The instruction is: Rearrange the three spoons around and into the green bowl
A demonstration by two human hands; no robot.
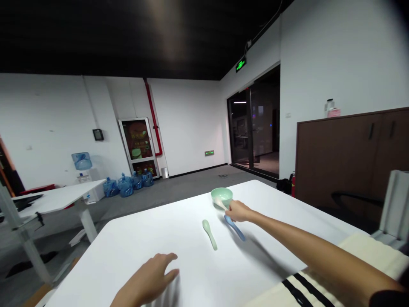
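1. The pale spoon (220, 203) is pinched by its handle in the right grip (238, 211). Its far end reaches away from the grip and rests at the near rim of the green bowl (221, 196).
2. The right grip, a bare hand on an outstretched arm, has its fingers pressed together around that handle, with the knuckles turned up.
3. The green bowl stands upright on the white desk (179, 238), just beyond the right grip and towards the desk's far edge.
4. A blue spoon (234, 227) lies flat on the desk just under and nearer than the right grip, its handle angled back towards the person. Whether it touches the fingers cannot be told.
5. A light green spoon (210, 233) lies flat to the left of the right grip, near the blue spoon but apart from it.
6. The left grip (150, 279) rests palm down on the near part of the desk with its fingers spread and nothing in it, well apart from the spoons.
7. A cream cloth with black stripes (297, 290) lies under the right forearm at the desk's near right corner.
8. Further right of the right grip stands a brown cabinet (351, 153), and far off to the left blue water bottles (126, 185) sit on the floor.
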